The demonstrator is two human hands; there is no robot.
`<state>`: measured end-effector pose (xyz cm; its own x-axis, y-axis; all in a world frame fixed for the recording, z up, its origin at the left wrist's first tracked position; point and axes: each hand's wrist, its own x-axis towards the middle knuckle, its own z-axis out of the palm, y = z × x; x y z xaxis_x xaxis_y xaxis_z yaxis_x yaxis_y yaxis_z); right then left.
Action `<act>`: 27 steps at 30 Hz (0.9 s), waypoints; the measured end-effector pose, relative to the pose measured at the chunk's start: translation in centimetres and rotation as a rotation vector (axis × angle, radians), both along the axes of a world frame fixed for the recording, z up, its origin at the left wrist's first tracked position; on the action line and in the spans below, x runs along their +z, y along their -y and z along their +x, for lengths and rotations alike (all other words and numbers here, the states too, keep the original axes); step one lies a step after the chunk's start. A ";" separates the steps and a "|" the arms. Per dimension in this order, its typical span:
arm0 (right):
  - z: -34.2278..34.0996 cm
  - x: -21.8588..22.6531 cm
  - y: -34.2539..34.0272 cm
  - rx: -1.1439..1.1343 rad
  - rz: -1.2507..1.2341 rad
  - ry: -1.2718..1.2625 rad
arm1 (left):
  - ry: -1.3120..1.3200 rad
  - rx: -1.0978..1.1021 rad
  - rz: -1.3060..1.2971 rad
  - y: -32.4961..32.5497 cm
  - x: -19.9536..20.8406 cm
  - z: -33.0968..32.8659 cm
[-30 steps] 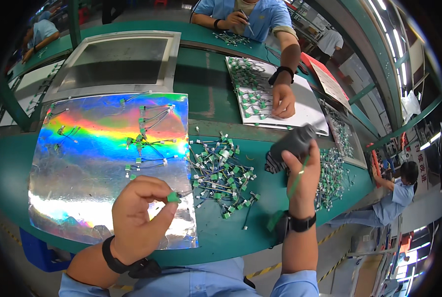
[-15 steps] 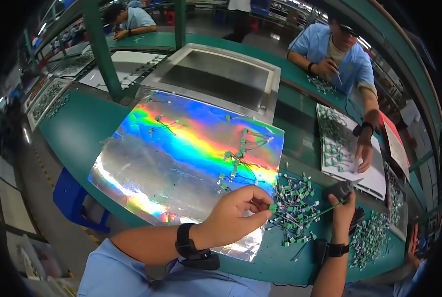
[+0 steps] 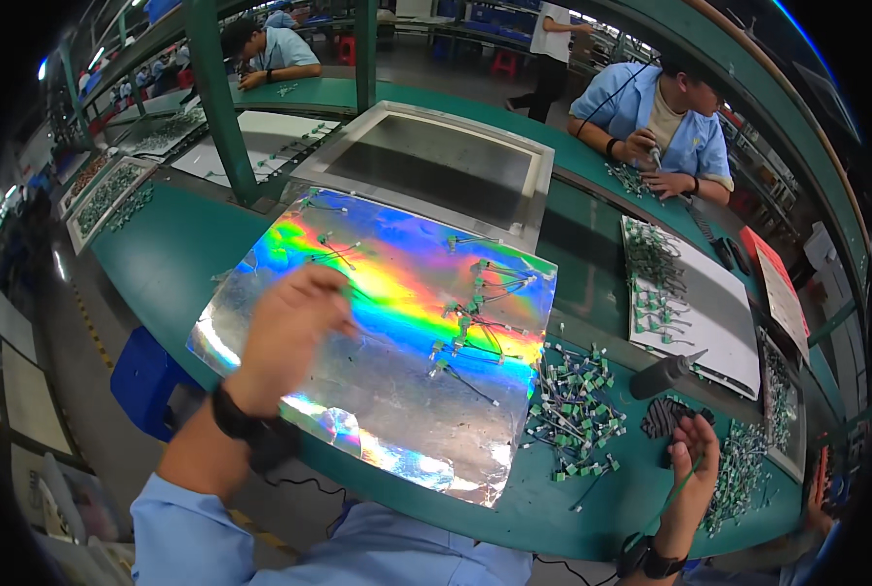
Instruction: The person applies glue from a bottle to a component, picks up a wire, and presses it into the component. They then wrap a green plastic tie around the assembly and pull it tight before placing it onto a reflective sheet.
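Green tabletop point(image 3: 163, 249), shiny sheet point(image 3: 387, 396) on it. Left grip point(image 3: 292, 334) is nearly closed above the sheet, right grip point(image 3: 692, 474) half-curled by a striped bundle point(image 3: 663, 418); can't tell if either's holding anything. Green connectors point(image 3: 443, 366): on the sheet, plus heaped beside. I'd keep leads point(image 3: 471, 385) uncrossed.

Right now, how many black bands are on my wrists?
2: one black band behind your left hand, another black band behind your right hand. Your sleeves might hide more.

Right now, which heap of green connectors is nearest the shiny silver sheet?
The green connector heap along the right edge of the shiny silver sheet; another heap, beside your right hand, lies farther.
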<state>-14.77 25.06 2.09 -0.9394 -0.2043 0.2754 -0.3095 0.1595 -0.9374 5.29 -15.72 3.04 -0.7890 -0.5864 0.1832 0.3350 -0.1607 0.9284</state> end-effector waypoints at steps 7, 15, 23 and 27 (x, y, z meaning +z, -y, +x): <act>1.0 -1.1 0.3 0.060 -0.052 0.051 | 0.302 0.251 0.010 14.0 0.0 1.6; 0.2 -2.8 1.0 0.042 -0.114 0.087 | 0.559 0.331 -0.121 20.8 -3.1 -1.2; -0.4 -3.7 1.0 0.021 -0.106 0.148 | 0.774 0.492 -0.304 23.1 -5.2 -3.3; -0.3 -3.4 1.1 0.003 -0.110 0.149 | 0.814 0.508 -0.397 24.4 -6.2 -3.6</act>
<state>-15.08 23.93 -1.28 -0.9709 -0.1835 0.1541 -0.1662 0.0528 -0.9847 1.74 -40.16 -3.19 -0.4375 -0.8982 -0.0420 -0.4742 0.1908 0.8595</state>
